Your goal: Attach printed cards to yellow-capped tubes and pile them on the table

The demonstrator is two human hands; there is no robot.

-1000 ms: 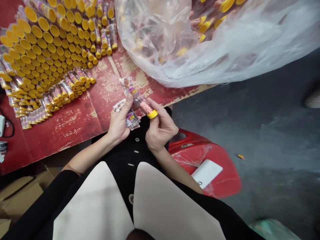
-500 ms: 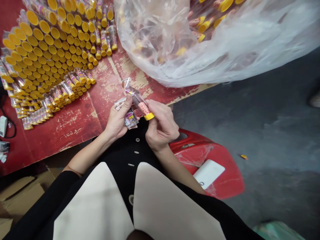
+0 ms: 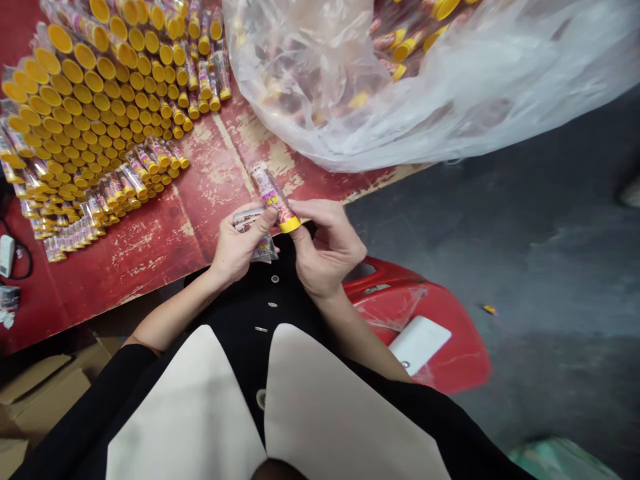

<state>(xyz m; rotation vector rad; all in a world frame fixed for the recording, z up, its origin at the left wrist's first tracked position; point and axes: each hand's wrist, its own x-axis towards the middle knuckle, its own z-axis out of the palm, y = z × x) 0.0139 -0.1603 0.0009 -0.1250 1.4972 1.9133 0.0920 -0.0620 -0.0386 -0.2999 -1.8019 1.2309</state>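
"where is the tube being held?"

"a clear plastic tube [image 3: 273, 195] is held between the two hands, over the black buttoned garment [image 3: 267, 293]. its long axis is slanted, with the yellow cap [image 3: 290, 225] low and toward the right hand [image 3: 327, 250], and the printed far end tilted up toward the bench [image 3: 160, 247]."

"which hand is nearer to it?"

"the capped end is nearer the right hand. the tube is pinched there, just above the cap, by the pressed-together fingers [image 3: 305, 210]; the right thumb cannot be made out. the left thumb [image 3: 267, 218] is pressed against the tube's side, nearer the middle."

"and the left hand [image 3: 237, 250]?"

"its fingers are curled under a small bundle of printed plastic wrappers [image 3: 255, 230], which is gripped against the palm."

"what is laid out nearby?"

"rows of yellow-capped tubes [image 3: 85, 87] are packed together on the bench, well to the left of the hands, and a clear plastic bag [image 3: 325, 113] of similar tubes is seen beyond them."
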